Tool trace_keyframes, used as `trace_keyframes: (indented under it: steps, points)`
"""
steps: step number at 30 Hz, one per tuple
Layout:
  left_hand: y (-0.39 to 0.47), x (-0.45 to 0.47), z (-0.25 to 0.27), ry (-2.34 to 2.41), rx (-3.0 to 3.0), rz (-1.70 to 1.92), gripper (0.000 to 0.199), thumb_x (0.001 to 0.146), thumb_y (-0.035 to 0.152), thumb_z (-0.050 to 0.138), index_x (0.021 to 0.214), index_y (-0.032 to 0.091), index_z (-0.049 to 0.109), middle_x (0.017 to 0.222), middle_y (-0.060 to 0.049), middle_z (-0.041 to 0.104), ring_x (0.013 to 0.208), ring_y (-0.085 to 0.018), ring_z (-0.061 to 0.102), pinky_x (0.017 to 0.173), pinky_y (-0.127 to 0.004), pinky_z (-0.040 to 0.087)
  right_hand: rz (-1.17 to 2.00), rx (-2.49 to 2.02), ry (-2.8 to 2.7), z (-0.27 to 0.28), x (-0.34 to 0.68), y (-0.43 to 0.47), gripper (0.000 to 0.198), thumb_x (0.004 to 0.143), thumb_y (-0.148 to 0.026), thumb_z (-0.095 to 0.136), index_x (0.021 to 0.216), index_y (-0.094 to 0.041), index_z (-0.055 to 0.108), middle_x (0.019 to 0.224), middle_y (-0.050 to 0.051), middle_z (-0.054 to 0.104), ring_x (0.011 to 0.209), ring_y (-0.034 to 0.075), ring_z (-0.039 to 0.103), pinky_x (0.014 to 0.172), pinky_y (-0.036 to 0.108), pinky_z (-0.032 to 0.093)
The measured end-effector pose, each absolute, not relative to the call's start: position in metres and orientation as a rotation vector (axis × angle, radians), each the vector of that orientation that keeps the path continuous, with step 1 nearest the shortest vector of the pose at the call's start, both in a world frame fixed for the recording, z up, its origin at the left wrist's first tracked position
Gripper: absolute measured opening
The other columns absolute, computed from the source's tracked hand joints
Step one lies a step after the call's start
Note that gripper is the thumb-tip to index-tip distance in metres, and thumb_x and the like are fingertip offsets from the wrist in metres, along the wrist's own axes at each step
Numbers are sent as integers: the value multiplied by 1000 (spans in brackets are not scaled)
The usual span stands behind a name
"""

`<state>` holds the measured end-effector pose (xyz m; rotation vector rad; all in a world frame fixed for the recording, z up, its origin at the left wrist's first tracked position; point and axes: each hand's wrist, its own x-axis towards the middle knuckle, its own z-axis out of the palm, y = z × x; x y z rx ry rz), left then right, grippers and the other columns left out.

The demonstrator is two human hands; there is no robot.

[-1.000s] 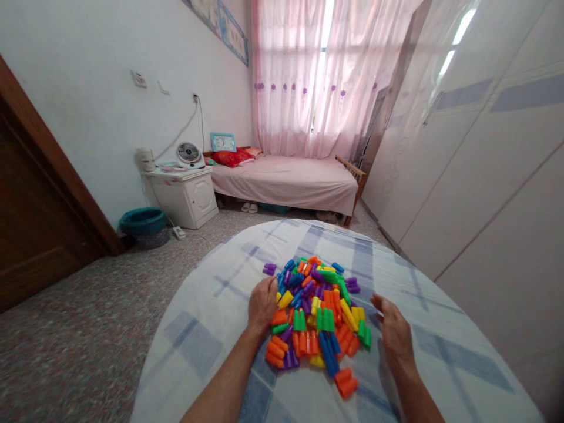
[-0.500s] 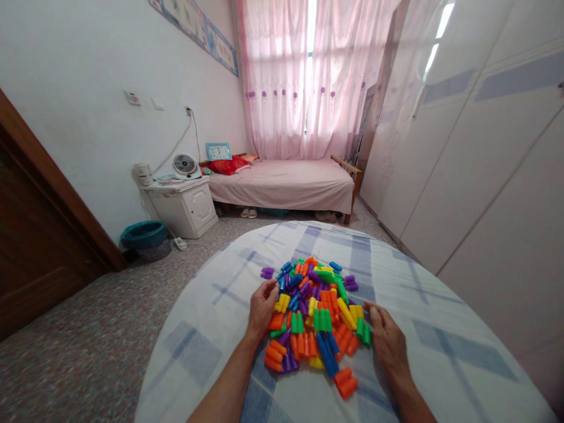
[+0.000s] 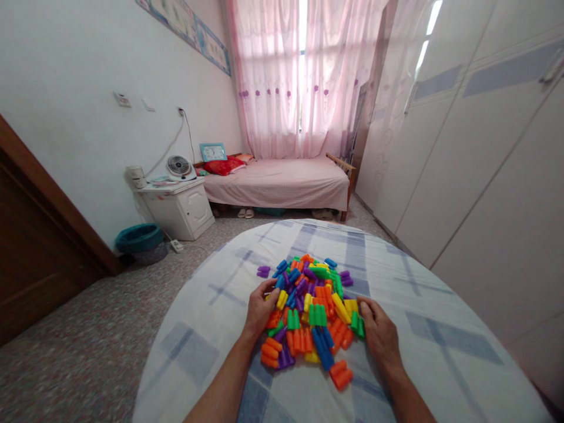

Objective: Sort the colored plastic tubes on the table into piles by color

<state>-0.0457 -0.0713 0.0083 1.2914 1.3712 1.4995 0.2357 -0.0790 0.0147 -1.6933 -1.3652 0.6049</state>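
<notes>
A heap of coloured plastic building pieces (image 3: 318,315), shaped like joined tubes, lies between my hands on the cloth-covered table. At the heap's left edge is my left hand (image 3: 259,308), its thumb and forefinger apart beside a blue piece (image 3: 280,282) and a yellow piece (image 3: 282,300). My right hand (image 3: 382,330) rests at the opposite edge, fingers loosely bent, with the fingertips by a yellow piece (image 3: 351,306) and a green piece (image 3: 358,324). Neither hand visibly lifts anything. An orange piece (image 3: 341,375) lies nearest to me.
The round table has a checked cloth (image 3: 194,346). A purple piece (image 3: 263,271) lies apart at the heap's far left. Beyond the table are a bed (image 3: 282,182), a white cabinet (image 3: 194,208) with a fan (image 3: 180,168), a bin (image 3: 140,241) and a wardrobe (image 3: 462,170).
My right hand has moved left, closer to the yellow and green pieces at the heap's edge. My left hand stays by the blue piece. The whole view has shifted slightly.
</notes>
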Motion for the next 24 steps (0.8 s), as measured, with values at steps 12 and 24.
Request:
trace_keyframes:
  steps: [12,24]
  points:
    - [-90,-18,45,1231,1553,1407,30,79,29,60,106,17,68,115,-7,67,113,-24,56,103,-36,38,541,-1689,-1402,16,234,-82,49,80,-49,32,100,-19,66,108,9,67,101,24,59,89,34,41]
    - [-87,-32,92,1395,1773,1422,27,84,31,55,104,18,67,110,-8,66,104,-22,60,96,-35,45,546,-1693,-1416,17,234,-83,47,82,-47,32,102,-20,66,108,8,67,99,24,60,86,35,42]
